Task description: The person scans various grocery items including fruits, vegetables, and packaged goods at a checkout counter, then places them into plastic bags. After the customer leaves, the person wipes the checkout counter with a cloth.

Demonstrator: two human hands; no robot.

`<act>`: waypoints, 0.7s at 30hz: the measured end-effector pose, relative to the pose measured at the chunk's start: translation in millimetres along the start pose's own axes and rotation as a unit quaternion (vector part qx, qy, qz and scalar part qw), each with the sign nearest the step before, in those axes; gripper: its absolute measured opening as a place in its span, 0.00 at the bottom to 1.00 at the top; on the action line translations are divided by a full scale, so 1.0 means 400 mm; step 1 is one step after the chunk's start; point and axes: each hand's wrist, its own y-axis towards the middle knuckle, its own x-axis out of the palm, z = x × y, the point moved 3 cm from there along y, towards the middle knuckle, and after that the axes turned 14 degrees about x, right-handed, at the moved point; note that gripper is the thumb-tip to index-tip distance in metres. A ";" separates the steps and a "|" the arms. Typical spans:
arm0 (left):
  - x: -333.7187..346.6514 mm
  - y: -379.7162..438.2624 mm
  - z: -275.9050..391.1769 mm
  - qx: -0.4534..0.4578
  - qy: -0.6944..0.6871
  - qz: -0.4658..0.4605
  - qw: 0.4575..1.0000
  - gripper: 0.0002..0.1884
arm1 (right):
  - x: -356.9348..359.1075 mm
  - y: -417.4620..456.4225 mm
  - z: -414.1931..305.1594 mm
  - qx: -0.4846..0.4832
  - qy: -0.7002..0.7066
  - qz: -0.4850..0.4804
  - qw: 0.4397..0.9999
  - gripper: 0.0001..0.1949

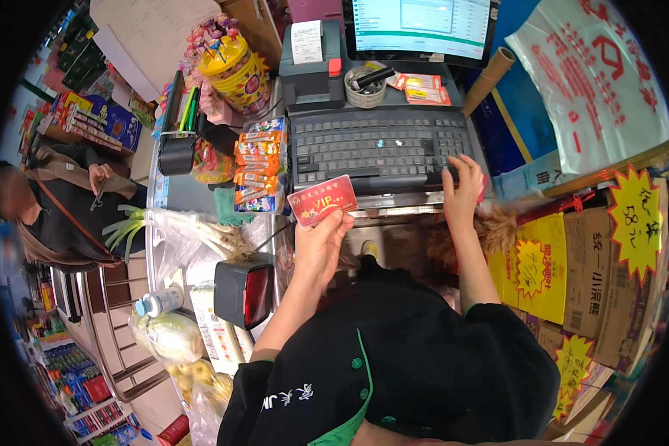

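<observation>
My left hand point(322, 245) pinches a red membership card point(321, 199) between thumb and fingers, just over the front left edge of the black keyboard point(368, 148). The card bears gold writing, with its printed face up. At the keyboard's right end my right hand point(461, 192) rests over the number keys with its fingers spread, holding nothing visible. A small red-pink thing, partly hidden, shows beside its outer edge. Behind the keyboard, a receipt printer point(312, 78) has a printed slip point(308, 42) sticking out. The lit monitor point(418, 28) stands at the back.
Left on the counter are candy packs point(261, 164), a lollipop tub point(234, 72), leeks point(200, 226), a barcode scanner point(244, 292), a white bottle point(160, 301) and a bagged cabbage point(170, 337). A person point(72, 206) stands across the counter. Cardboard boxes point(591, 267) stand at right.
</observation>
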 end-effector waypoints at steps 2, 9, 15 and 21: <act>0.003 0.000 -0.005 -0.006 0.000 0.002 1.000 0.09 | -0.024 0.003 0.020 0.003 -0.018 0.028 0.999 0.15; 0.018 -0.001 -0.015 -0.003 -0.007 -0.007 1.000 0.08 | -0.050 -0.012 0.082 0.052 -0.031 0.043 0.997 0.16; 0.023 -0.003 -0.028 -0.012 -0.020 -0.012 1.000 0.08 | -0.043 -0.012 0.127 0.075 0.000 0.039 0.996 0.18; 0.026 -0.003 -0.029 -0.023 -0.031 -0.012 0.999 0.08 | -0.025 -0.007 0.137 0.094 0.087 0.018 0.992 0.18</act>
